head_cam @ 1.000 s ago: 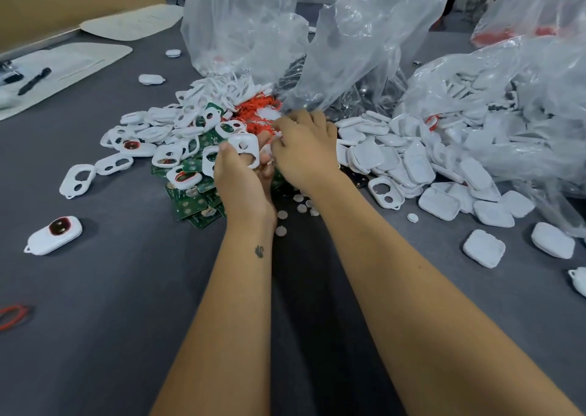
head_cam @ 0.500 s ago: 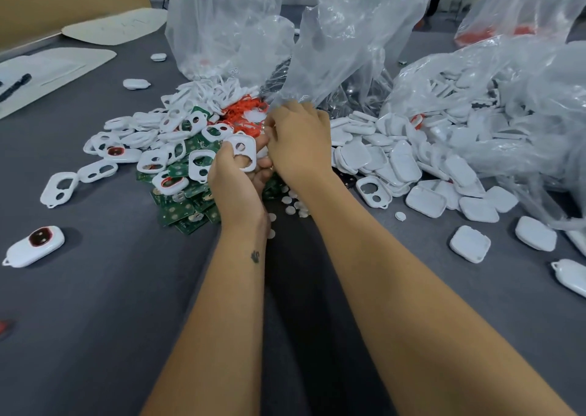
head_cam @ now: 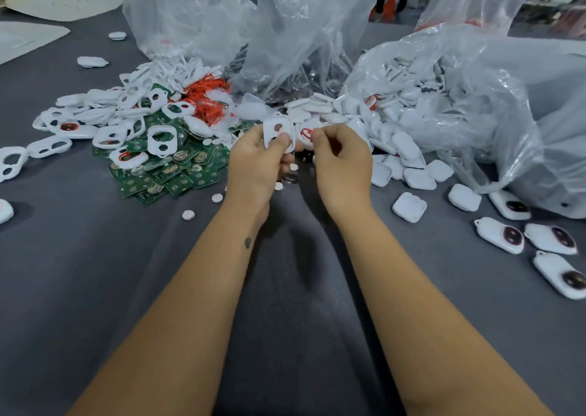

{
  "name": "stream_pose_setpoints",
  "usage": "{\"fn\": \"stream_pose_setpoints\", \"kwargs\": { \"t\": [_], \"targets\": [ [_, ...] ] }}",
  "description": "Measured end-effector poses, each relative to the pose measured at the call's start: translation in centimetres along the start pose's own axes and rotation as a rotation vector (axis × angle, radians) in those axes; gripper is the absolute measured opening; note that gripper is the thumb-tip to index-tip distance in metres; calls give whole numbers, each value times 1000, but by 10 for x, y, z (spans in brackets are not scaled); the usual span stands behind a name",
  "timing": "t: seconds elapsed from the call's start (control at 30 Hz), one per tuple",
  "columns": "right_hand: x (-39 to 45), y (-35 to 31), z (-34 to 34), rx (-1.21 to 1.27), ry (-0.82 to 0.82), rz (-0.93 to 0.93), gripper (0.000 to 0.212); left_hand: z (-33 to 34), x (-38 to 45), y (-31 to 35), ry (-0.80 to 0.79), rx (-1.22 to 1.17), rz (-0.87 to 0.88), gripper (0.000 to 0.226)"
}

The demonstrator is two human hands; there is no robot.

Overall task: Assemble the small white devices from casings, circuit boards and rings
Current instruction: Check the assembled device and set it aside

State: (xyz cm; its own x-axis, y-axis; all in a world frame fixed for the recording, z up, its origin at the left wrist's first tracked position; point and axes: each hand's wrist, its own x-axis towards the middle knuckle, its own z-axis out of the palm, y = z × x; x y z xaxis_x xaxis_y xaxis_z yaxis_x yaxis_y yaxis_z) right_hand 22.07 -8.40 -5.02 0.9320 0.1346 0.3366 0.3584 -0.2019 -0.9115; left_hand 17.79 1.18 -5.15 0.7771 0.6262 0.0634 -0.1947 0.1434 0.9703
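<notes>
My left hand (head_cam: pixel 258 165) grips a white front casing (head_cam: pixel 277 131) with two holes, held upright above the grey table. My right hand (head_cam: pixel 341 158) is beside it, fingers curled and pinched at the tips near a red ring (head_cam: pixel 306 132); whether it holds something is unclear. A pile of green circuit boards (head_cam: pixel 168 168) lies to the left, with white front casings (head_cam: pixel 104 114) on and around it. Red rings (head_cam: pixel 206 97) sit behind that pile. White back casings (head_cam: pixel 409 152) spill from a clear bag on the right.
Clear plastic bags (head_cam: pixel 285 28) stand at the back and a big one (head_cam: pixel 494 104) on the right. Three finished devices (head_cam: pixel 539 250) lie at the right. Small white discs (head_cam: pixel 188 215) dot the grey table (head_cam: pixel 95 273) near my wrists. White sheets (head_cam: pixel 63 1) lie at far left.
Both hands drew back from the pile toward me and moved apart. The left hand still holds the white casing; the right hand came off it. The view shifted to the right.
</notes>
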Motion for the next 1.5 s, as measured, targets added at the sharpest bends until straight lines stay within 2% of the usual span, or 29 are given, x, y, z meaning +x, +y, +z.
{"fn": "stream_pose_setpoints", "kwargs": {
  "t": [0.17,0.37,0.43,0.6,0.8,1.03,1.13,1.2,1.37,1.5],
  "targets": [
    [-10,5,-13,232,-68,160,15,2,-6,0,-106,7,-84,15],
    [-8,6,-19,407,-53,240,14,-1,-8,6,-122,-235,-216,20],
    [-7,5,-21,492,-69,284,13,-3,-6,6,-128,-287,-262,31],
    [-4,3,-27,674,-125,339,17,-4,-5,6,-167,-290,-257,31],
    [-3,5,-31,625,-148,309,18,-7,-6,5,-190,-268,-210,24],
    [-4,6,-32,349,-80,107,19,-6,-8,6,-250,-239,-206,20],
    [-4,5,-32,309,-71,65,20,-6,-9,7,-284,-226,-202,20],
    [-3,5,-32,365,-99,115,19,-6,-9,8,-295,-226,-201,19],
    [0,4,-35,782,-265,421,20,-6,-9,7,-306,-223,-181,19],
    [0,3,-37,932,-345,512,25,-6,-10,6,-311,-235,-165,19]
  ]
}}
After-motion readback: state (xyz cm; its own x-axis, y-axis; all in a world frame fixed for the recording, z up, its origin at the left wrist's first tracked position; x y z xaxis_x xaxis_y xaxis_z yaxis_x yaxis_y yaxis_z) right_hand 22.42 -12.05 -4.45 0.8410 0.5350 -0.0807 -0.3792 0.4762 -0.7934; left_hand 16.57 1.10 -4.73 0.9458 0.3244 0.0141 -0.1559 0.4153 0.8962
